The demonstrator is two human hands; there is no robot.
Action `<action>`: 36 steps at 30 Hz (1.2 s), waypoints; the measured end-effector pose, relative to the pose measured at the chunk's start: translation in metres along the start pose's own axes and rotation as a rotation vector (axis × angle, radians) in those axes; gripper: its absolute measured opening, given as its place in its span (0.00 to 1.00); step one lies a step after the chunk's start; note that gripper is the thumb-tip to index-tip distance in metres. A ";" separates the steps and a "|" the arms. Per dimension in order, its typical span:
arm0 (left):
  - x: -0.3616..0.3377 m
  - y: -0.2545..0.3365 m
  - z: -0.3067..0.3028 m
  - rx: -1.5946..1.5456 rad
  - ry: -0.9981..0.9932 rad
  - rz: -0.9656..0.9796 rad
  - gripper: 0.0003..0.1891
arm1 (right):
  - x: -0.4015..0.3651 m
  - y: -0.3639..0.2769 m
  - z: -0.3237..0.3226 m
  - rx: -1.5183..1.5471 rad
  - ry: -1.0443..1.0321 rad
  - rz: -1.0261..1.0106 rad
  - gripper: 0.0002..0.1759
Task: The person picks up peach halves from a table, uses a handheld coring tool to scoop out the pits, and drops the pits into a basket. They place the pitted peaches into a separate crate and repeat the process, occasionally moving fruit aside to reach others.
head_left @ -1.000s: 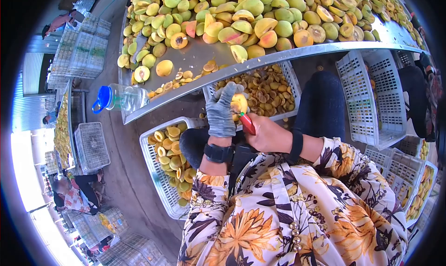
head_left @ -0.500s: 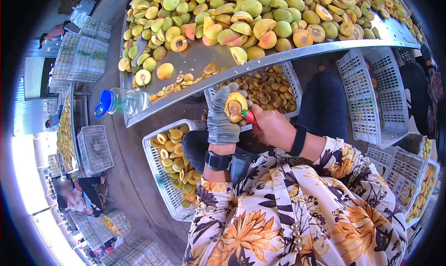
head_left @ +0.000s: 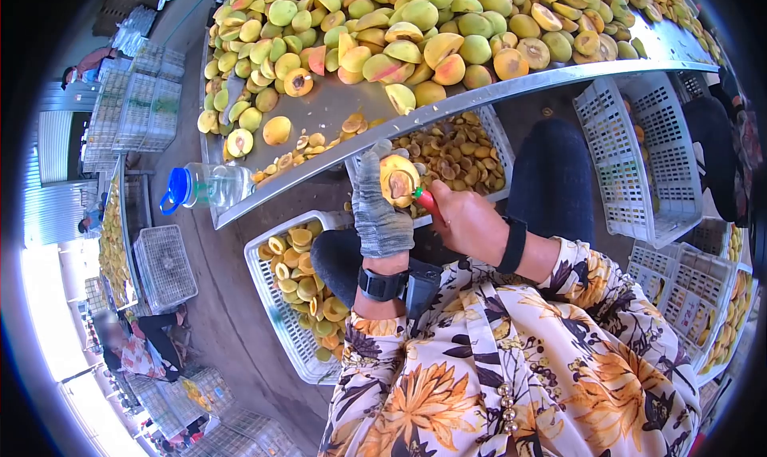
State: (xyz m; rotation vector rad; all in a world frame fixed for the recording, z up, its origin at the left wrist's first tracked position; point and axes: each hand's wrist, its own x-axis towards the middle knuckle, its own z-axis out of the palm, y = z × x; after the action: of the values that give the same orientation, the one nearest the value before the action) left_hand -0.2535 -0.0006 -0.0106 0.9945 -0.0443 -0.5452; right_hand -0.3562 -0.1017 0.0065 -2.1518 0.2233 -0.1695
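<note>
My left hand (head_left: 377,213), in a grey knit glove, is closed around a yellow peach half (head_left: 397,180) with its cut face turned toward my right hand. A brown hollow and a curled, partly loosened piece show in that face. Bare and wrapped round a red handle with a green collar (head_left: 430,204), my right hand (head_left: 471,225) holds a small pitting tool against the peach; the tool's tip is hidden at the fruit. Below them, a white crate (head_left: 276,309) contains peach halves, and another crate (head_left: 502,141) behind my hands contains brownish pit pieces.
A metal table (head_left: 339,105) heaped with peach halves (head_left: 431,25) ends in a raised rim ahead. A blue-capped water bottle (head_left: 212,185) stands at its left corner. White crates (head_left: 639,161) are at right. A person (head_left: 140,345) sits far left.
My left hand has shifted slightly left and the peach half has turned in it. The tool has stayed at the cut face. The whole view has shifted a little.
</note>
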 end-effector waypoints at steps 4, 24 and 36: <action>-0.002 -0.013 0.000 0.530 -0.053 0.434 0.16 | 0.001 0.001 0.002 -0.031 0.008 0.024 0.10; 0.007 0.014 -0.017 0.062 -0.261 -0.273 0.13 | 0.008 -0.007 -0.012 0.551 -0.570 0.233 0.04; 0.007 0.013 -0.014 0.047 -0.236 -0.237 0.14 | 0.009 0.004 0.013 0.249 -0.290 -0.040 0.05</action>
State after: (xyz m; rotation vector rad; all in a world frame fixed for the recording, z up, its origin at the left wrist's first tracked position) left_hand -0.2378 0.0131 -0.0094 0.9829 -0.1513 -0.8807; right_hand -0.3456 -0.0954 -0.0038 -1.9056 -0.0098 0.0892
